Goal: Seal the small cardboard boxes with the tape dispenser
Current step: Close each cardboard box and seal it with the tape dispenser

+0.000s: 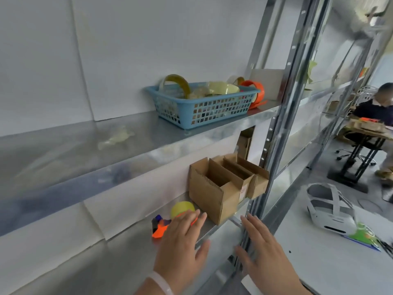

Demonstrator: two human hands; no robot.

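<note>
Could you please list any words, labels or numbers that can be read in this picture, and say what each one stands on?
No text here is legible.
On the white label stuck to a small cardboard box: reddish marks, too blurred to read.
On the green and blue card at the lower right: print too blurred to read.
</note>
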